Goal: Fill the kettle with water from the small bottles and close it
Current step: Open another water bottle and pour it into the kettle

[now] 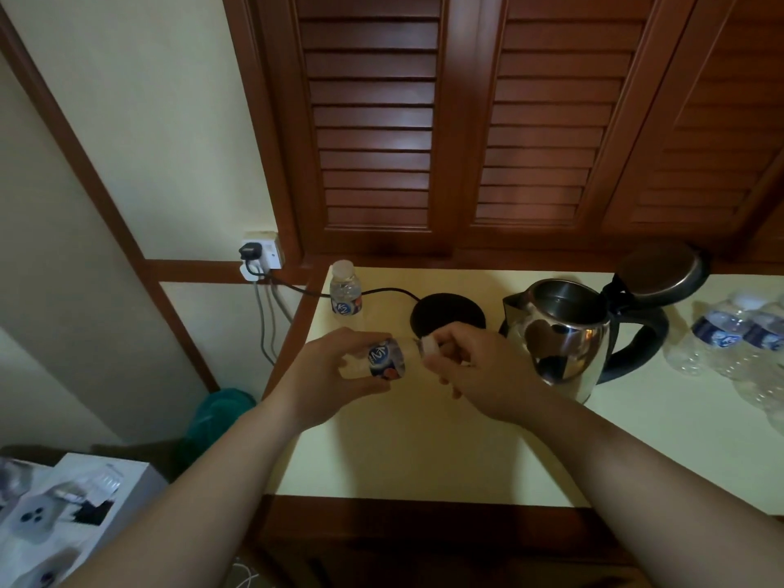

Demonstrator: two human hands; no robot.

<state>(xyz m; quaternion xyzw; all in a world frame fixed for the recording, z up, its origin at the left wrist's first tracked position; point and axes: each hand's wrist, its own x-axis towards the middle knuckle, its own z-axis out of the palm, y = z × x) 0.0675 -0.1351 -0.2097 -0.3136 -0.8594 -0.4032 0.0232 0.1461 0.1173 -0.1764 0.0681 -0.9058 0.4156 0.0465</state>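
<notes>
Head view: left hand (335, 375) grips a small bottle (384, 360) on its side, right hand (471, 367) pinching its cap (429, 345). The open kettle (564, 333) stands on the table (424, 451) at three o'clock; squeezing while uncapping would likely spill water short of it.

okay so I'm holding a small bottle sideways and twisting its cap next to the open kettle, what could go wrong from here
1. The small bottle lies tilted in your left hand while your right hand works the cap; water may spill onto the counter once it loosens.
2. The black kettle base sits just behind your hands with its cord running to the wall socket, so a spill could reach it.
3. The kettle stands off its base; your right arm could knock it.
</notes>
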